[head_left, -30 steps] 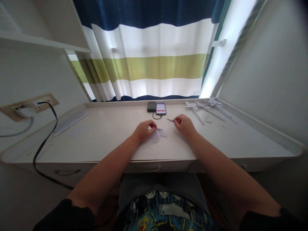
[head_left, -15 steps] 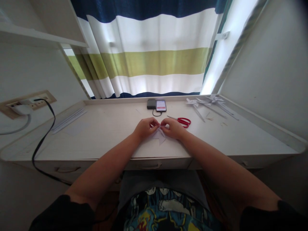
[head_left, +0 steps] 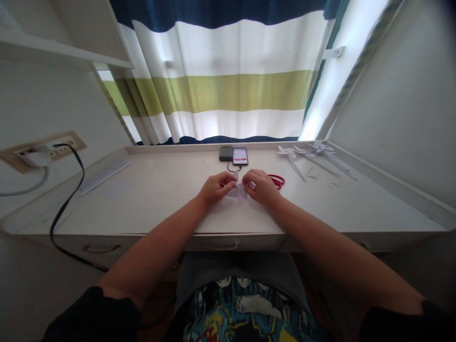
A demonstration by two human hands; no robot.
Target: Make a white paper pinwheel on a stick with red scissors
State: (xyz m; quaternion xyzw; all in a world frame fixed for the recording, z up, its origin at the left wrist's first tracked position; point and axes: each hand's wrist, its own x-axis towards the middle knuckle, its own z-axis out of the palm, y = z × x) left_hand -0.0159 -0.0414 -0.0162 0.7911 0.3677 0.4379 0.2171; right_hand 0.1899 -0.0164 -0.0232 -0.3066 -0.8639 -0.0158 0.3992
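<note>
A small piece of folded white paper (head_left: 238, 191) with pointed corners is between my two hands, over the middle of the desk. My left hand (head_left: 218, 187) pinches its left side between thumb and fingers. On the other side, my right hand (head_left: 261, 186) grips the paper's right part, fingers curled over it. Just beyond my right hand lie scissors with red handles (head_left: 278, 181); the hand covers their blades. Part of the paper is hidden by my fingers.
White paper pinwheels (head_left: 288, 151) on paper sticks lie at the back right, near thin scraps (head_left: 312, 176). A phone (head_left: 240, 156) is cabled to a dark power bank (head_left: 225, 154). White paper strips (head_left: 106, 175) lie left. A black cord (head_left: 64, 204) hangs over the desk's left edge.
The paper has turned in my hands, and a point of it now stands up between them. My right hand has shifted slightly and now covers the scissors' blades.
</note>
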